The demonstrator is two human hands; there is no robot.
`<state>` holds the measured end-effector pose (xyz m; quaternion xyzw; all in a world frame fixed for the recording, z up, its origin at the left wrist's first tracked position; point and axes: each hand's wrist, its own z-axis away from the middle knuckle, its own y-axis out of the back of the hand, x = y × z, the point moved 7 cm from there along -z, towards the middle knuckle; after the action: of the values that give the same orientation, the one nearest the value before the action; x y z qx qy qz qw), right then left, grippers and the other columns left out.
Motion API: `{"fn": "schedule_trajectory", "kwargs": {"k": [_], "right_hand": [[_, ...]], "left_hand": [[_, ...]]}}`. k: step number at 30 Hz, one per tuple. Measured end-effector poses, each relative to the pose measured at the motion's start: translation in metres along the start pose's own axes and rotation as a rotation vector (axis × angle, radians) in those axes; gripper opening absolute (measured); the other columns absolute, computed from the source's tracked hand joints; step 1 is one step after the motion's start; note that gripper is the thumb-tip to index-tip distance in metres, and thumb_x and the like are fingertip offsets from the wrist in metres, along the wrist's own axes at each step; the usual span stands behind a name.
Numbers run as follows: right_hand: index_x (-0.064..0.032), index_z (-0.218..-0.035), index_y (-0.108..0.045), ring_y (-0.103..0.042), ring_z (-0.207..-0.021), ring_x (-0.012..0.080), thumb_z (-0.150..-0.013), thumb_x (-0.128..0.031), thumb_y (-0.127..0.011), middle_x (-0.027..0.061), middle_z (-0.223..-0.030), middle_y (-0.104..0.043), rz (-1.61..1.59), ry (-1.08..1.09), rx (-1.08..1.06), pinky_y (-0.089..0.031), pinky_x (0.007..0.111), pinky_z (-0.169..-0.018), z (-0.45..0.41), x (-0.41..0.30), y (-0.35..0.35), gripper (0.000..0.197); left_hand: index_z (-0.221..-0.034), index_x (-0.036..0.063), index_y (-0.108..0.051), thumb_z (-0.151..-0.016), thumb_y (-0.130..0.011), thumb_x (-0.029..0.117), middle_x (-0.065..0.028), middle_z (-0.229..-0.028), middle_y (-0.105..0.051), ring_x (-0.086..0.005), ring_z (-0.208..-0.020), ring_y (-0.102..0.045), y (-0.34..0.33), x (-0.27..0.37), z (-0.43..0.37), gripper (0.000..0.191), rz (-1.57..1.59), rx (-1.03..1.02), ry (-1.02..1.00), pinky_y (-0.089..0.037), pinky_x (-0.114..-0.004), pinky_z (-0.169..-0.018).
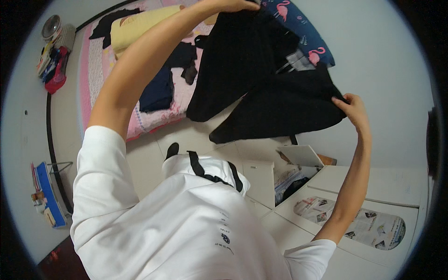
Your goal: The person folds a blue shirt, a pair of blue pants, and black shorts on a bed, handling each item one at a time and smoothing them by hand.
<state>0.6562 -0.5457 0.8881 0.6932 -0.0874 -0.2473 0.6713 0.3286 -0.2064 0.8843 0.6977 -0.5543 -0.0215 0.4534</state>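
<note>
A black pair of pants (245, 63) is spread in the air between my two hands, its two legs hanging down towards me. Pale labels (301, 61) show at its waist. At the top of the view my left hand (238, 5) grips one side of the waist; the picture's rim cuts off part of this hand. My right hand (353, 106) pinches the other side between thumb and fingers. Behind the pants lies a bed with a pink patterned sheet (164, 122). Dark navy folded clothing (157, 91) and a small dark sock-like piece (189, 73) rest on it.
On the bed are a yellow bundle (140, 28), a black garment (112, 22) and a dark blue flamingo-print fabric (323, 38). White cabinets (378, 185) stand at right, one compartment open with its lid (301, 155) raised. A blue rack (50, 196) is at left.
</note>
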Motion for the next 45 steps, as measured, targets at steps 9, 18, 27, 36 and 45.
{"fn": "schedule_trajectory", "kwargs": {"k": [9,18,27,36,45], "right_hand": [[-0.0028,-0.091,-0.074,-0.057,-0.063,0.0098,-0.088,-0.051,-0.078,-0.0008,-0.07,-0.063,-0.352,-0.098,0.081,-0.039,0.023,-0.057,-0.001,-0.034,-0.009,0.048],[-0.0052,-0.106,-0.074,-0.069,-0.091,0.0159,-0.095,-0.039,-0.071,0.0046,-0.098,-0.072,-0.958,-0.114,-0.111,-0.059,0.035,-0.078,-0.003,-0.097,-0.069,0.036],[-0.0039,-0.11,-0.071,-0.069,-0.092,0.0128,-0.102,-0.027,-0.057,0.0041,-0.099,-0.071,-1.095,-0.033,-0.196,-0.061,0.035,-0.083,-0.011,-0.14,-0.092,0.028],[-0.0038,-0.105,-0.072,-0.069,-0.085,0.0128,-0.1,-0.026,-0.058,0.0037,-0.098,-0.071,-1.079,-0.054,-0.221,-0.062,0.035,-0.076,-0.015,-0.124,-0.107,0.026],[-0.0038,-0.116,-0.068,-0.069,-0.089,0.0122,-0.103,-0.037,-0.063,0.0032,-0.099,-0.071,-1.029,-0.109,-0.381,-0.061,0.03,-0.075,0.0,-0.125,-0.105,0.036]], "left_hand": [[-0.082,-0.0088,-0.071,-0.077,-0.076,0.037,-0.0327,-0.087,-0.069,-0.0446,-0.088,-0.071,0.005,0.017,0.005,0.046,0.004,0.198,0.083,-0.057,-0.048,-0.077],[-0.094,-0.0016,-0.077,-0.081,-0.075,0.036,-0.0262,-0.098,-0.071,-0.0389,-0.099,-0.071,-0.05,0.086,0.041,0.04,0.289,-0.025,0.198,-0.057,-0.045,-0.088],[-0.108,-0.0062,-0.069,-0.086,-0.075,0.059,-0.0195,-0.083,-0.068,-0.028,-0.077,-0.068,-0.082,0.135,0.077,0.069,0.442,-0.2,-0.072,-0.053,-0.038,-0.069],[-0.122,-0.0052,-0.05,-0.072,-0.092,0.045,-0.0237,-0.104,-0.064,-0.0362,-0.098,-0.066,-0.089,0.153,0.119,0.083,0.546,-0.355,-0.307,-0.052,-0.04,-0.085],[-0.123,-0.002,-0.051,-0.082,-0.071,0.009,-0.0226,-0.104,-0.062,-0.0364,-0.099,-0.064,-0.114,0.129,0.152,0.047,0.582,-0.154,-0.15,-0.05,-0.043,-0.084]]}}
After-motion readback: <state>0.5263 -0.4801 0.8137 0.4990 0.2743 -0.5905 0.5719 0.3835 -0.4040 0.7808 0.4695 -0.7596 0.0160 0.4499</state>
